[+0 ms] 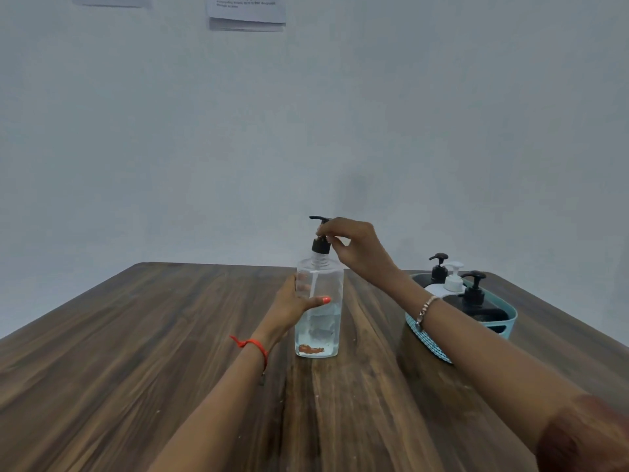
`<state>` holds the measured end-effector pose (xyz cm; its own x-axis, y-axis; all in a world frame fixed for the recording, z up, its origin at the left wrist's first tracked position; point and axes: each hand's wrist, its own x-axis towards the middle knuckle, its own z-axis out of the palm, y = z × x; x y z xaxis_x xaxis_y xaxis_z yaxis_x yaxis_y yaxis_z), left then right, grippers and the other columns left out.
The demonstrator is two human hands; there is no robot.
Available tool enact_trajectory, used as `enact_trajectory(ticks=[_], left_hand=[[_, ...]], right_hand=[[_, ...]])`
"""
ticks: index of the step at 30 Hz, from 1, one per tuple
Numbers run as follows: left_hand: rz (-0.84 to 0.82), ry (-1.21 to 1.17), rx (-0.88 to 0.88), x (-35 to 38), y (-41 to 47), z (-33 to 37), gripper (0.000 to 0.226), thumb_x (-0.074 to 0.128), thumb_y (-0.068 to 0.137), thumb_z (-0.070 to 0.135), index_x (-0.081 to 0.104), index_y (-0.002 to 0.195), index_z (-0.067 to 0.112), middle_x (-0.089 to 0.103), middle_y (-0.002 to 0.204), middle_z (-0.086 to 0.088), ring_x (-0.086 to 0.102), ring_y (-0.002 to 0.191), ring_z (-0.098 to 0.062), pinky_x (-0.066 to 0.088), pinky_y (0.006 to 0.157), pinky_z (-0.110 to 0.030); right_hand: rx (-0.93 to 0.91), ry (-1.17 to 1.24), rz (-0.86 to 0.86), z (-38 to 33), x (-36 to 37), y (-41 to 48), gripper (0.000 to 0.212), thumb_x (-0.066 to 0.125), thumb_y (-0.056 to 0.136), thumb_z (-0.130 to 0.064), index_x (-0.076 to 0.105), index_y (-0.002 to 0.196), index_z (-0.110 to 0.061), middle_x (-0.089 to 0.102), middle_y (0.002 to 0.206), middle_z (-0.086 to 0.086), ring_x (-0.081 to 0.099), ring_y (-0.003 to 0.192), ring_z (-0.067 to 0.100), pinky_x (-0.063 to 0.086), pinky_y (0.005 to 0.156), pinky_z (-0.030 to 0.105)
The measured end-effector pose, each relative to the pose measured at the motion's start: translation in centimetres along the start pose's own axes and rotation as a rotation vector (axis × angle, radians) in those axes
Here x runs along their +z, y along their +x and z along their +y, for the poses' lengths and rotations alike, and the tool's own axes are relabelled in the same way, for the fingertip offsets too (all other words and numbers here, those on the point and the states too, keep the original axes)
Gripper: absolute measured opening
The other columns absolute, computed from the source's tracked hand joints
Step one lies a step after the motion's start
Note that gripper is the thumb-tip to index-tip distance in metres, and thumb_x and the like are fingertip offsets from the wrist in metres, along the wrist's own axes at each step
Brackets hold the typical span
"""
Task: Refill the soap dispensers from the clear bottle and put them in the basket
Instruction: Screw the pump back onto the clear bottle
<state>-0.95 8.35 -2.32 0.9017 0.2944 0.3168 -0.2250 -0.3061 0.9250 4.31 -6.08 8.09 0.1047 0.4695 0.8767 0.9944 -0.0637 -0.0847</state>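
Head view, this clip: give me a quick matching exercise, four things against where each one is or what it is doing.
Things:
1. left hand
2. right hand
3. clear bottle
4. basket

States:
A. holds three pump dispensers, at the table's right side
B. pinching the black pump at the top
C. upright mid-table, partly filled
D. wrapped around the bottle's body

Pairs: 1-D, 2-B, 3-C, 4-A

Wall papers [246,10] cropped, text unreadable

wooden table [170,335] | clear bottle [319,311] upright at centre | basket [510,318] at right edge
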Motion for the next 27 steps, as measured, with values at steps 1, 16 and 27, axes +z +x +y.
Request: enact_trajectory(ticks=[1,16,27], left_hand=[[0.001,-0.003,-0.007,0.0,0.0,-0.1,0.065,0.079,0.071,0.03,0.046,0.126,0.02,0.061,0.121,-0.003,0.061,0.108,-0.019,0.052,0.094,-0.043],[-0.016,-0.1,-0.024,-0.2,-0.2,0.1,0.064,0.079,0.072,0.019,0.048,0.128,0.015,0.062,0.12,-0.007,0.061,0.109,-0.022,0.051,0.095,-0.042],[-0.045,-0.167,-0.013,0.0,-0.4,0.1,0.069,0.081,0.068,0.027,0.049,0.128,0.019,0.064,0.12,-0.005,0.062,0.11,-0.02,0.05,0.096,-0.043]], right_hand=[[0.104,0.1,0.098,-0.1,0.0,0.0,0.02,0.059,0.076,0.016,0.07,0.085,0.002,0.071,0.085,0.013,0.067,0.082,0.017,0.052,0.078,0.014],[0.716,0.595,-0.211,1.9,1.5,-0.7,0.028,0.068,0.082,-0.014,0.067,0.108,-0.003,0.071,0.102,0.011,0.068,0.088,0.009,0.052,0.081,0.014],[0.674,0.354,-0.014,0.3,2.4,-1.0,0.036,0.083,0.066,-0.021,0.066,0.091,0.0,0.068,0.083,0.004,0.063,0.071,0.008,0.052,0.071,0.02]])
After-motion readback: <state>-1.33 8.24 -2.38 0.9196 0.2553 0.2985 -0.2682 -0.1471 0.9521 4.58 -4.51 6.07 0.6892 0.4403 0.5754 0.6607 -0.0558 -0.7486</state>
